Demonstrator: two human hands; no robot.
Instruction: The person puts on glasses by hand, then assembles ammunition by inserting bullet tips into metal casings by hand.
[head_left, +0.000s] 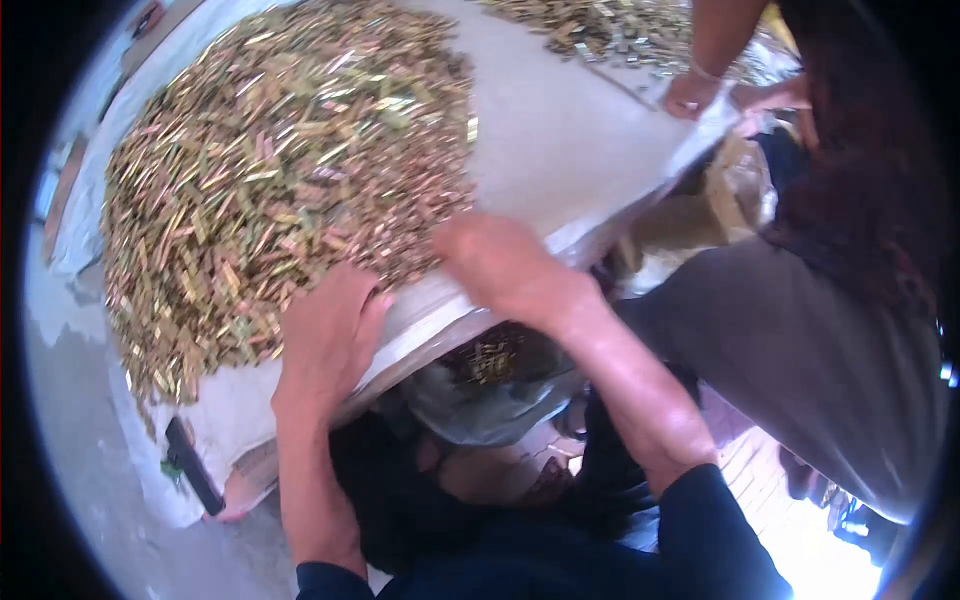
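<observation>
Golden strips [280,180] lie beside the right hand [503,265].

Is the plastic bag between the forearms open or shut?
Open: the plastic bag gapes, with shiny gold-coloured pieces visible inside.

A dark navy top [520,565] has sleeves ending around the elbows: the right sleeve [712,535] shows broadly, the left sleeve [332,582] only partly; both forearms [640,400] are bare.
</observation>
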